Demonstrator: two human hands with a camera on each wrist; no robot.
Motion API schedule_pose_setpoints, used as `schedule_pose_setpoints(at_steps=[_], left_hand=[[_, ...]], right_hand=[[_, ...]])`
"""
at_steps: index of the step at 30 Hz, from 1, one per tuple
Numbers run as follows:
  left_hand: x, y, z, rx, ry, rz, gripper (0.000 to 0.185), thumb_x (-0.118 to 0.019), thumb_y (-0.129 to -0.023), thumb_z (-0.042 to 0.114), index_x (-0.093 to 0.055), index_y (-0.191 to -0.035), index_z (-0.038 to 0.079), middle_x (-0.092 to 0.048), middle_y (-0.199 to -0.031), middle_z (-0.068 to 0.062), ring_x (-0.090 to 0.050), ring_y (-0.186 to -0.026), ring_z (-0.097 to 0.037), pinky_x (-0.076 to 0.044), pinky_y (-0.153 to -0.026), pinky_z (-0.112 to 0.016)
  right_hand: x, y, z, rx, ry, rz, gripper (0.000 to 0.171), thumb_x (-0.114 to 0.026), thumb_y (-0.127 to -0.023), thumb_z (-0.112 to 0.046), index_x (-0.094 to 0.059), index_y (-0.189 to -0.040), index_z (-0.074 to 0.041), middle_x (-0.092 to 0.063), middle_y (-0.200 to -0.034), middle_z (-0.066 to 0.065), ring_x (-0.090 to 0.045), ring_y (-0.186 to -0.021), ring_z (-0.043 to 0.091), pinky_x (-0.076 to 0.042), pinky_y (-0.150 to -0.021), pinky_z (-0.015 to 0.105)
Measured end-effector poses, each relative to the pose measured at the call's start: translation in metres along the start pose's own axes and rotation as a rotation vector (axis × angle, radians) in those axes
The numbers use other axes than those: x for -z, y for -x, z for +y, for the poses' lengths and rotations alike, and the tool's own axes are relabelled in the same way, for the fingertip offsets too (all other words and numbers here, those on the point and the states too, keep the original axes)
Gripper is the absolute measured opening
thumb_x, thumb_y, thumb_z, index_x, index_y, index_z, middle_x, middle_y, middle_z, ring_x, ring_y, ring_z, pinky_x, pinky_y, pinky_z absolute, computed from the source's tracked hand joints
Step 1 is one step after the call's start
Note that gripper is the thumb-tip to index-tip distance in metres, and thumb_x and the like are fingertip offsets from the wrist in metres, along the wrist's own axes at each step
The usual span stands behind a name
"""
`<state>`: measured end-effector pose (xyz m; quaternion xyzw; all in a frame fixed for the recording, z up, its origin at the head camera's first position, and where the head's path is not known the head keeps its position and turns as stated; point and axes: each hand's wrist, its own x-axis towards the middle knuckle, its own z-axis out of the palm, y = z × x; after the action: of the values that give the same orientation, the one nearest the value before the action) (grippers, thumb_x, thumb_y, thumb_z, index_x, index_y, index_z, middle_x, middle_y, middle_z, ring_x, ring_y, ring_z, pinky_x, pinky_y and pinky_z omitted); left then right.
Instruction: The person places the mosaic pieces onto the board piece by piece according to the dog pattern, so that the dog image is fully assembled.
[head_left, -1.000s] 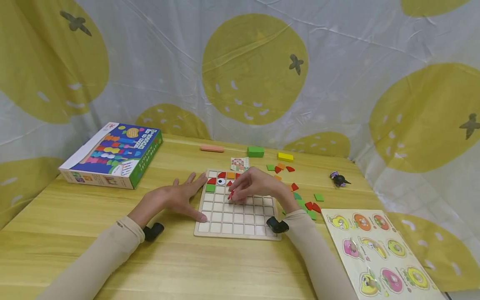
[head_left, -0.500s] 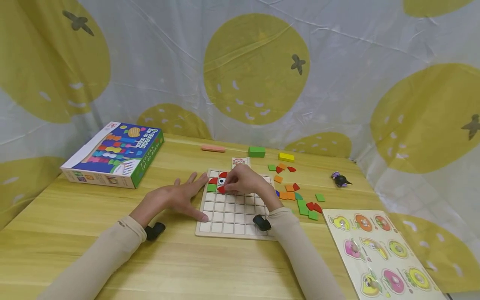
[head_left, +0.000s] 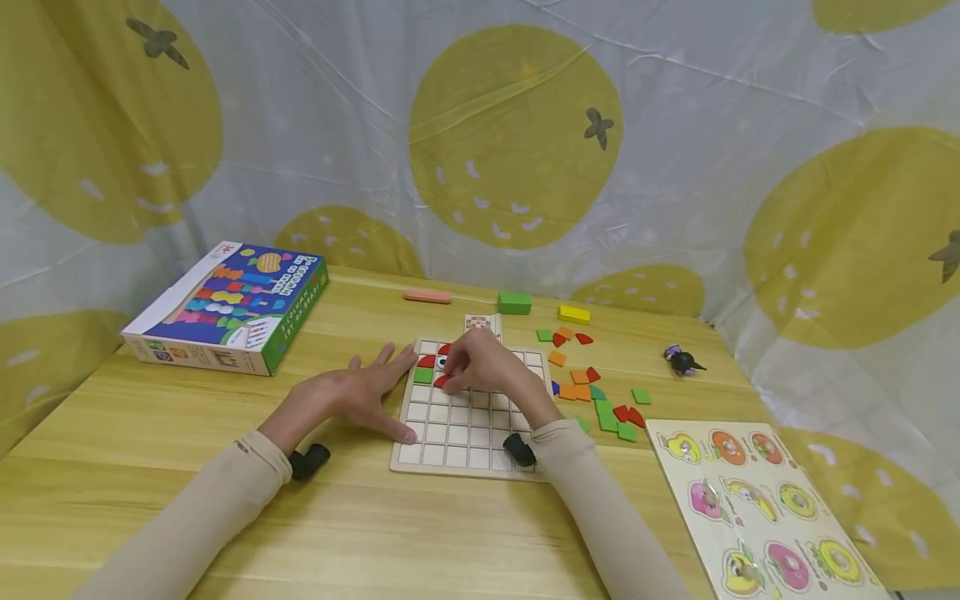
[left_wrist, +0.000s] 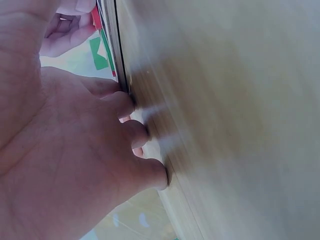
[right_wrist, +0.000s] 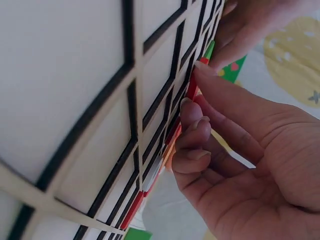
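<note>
A wooden grid board (head_left: 457,454) lies on the table. My left hand (head_left: 360,398) rests along its left edge with fingers spread, thumb and fingertips at the rim. Over the upper left cells, my right hand (head_left: 486,367) pinches a red tile (head_left: 441,382) with a curved side between thumb and finger. In the right wrist view the red tile (right_wrist: 192,89) sits at the board's surface under the fingertips. Left of it is a green square tile (head_left: 423,376); above it an eye tile (head_left: 441,363) is partly covered by the hand. Other tiles in the top rows are hidden.
Loose orange (head_left: 581,392), red and green tiles lie right of the board. A picture card (head_left: 483,322) lies behind it. A green block (head_left: 513,303), a yellow block (head_left: 573,314), a toy box (head_left: 232,304) and a fruit puzzle (head_left: 757,492) stand or lie around.
My right hand has moved left across the board with the red tile, to the cell beside the green tile, and lowered it there. My left hand has stayed at the edge.
</note>
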<state>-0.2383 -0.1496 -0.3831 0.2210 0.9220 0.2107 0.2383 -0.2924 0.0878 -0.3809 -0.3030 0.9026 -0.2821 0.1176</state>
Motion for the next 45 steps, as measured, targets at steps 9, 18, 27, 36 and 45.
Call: schedule_pose_setpoints(at_steps=[9, 18, 27, 36, 45], left_hand=[[0.001, 0.000, -0.001, -0.013, 0.000, -0.001, 0.130, -0.085, -0.087, 0.062, -0.006, -0.173, 0.002, -0.003, -0.180, -0.023, 0.009, -0.165, -0.046, 0.003, -0.126, -0.076], [0.000, 0.002, -0.002, -0.011, 0.002, -0.006, 0.131, -0.085, -0.087, 0.061, -0.006, -0.173, 0.002, -0.004, -0.179, -0.025, 0.009, -0.165, -0.048, 0.004, -0.125, -0.077], [-0.002, -0.002, -0.002, -0.008, 0.017, -0.001, 0.132, -0.085, -0.086, 0.062, -0.006, -0.173, 0.004, -0.003, -0.180, -0.022, 0.009, -0.165, -0.046, 0.004, -0.126, -0.076], [-0.003, -0.004, 0.001, 0.003, 0.017, -0.006, 0.132, -0.086, -0.085, 0.063, -0.006, -0.173, 0.004, -0.003, -0.180, -0.022, 0.009, -0.165, -0.046, 0.004, -0.127, -0.075], [-0.001, 0.001, 0.000, 0.001, 0.028, -0.002, 0.132, -0.086, -0.086, 0.062, -0.006, -0.173, 0.004, 0.000, -0.180, -0.022, 0.008, -0.166, -0.044, 0.004, -0.127, -0.074]], right_hand=[[-0.001, -0.001, -0.002, 0.038, 0.030, 0.035, 0.014, -0.093, -0.084, -0.003, -0.081, -0.093, -0.002, -0.071, -0.078, 0.003, -0.061, -0.072, 0.013, -0.051, -0.066, 0.020], [-0.002, -0.001, -0.001, 0.065, 0.010, 0.040, 0.014, -0.092, -0.084, -0.001, -0.082, -0.095, -0.001, -0.075, -0.081, 0.004, -0.064, -0.072, 0.011, -0.054, -0.068, 0.020], [0.015, 0.013, 0.016, 0.024, -0.009, 0.052, 0.006, -0.085, -0.093, -0.007, -0.082, -0.098, -0.004, -0.075, -0.086, 0.003, -0.065, -0.077, 0.012, -0.055, -0.073, 0.023], [0.056, 0.054, 0.057, -0.103, -0.061, 0.142, 0.015, -0.083, -0.097, -0.014, -0.082, -0.107, -0.004, -0.076, -0.091, 0.005, -0.066, -0.079, 0.019, -0.056, -0.073, 0.031], [0.080, 0.080, 0.104, -0.124, -0.106, 0.195, 0.025, -0.083, -0.096, -0.008, -0.078, -0.117, 0.004, -0.076, -0.100, 0.013, -0.068, -0.082, 0.024, -0.057, -0.075, 0.032]])
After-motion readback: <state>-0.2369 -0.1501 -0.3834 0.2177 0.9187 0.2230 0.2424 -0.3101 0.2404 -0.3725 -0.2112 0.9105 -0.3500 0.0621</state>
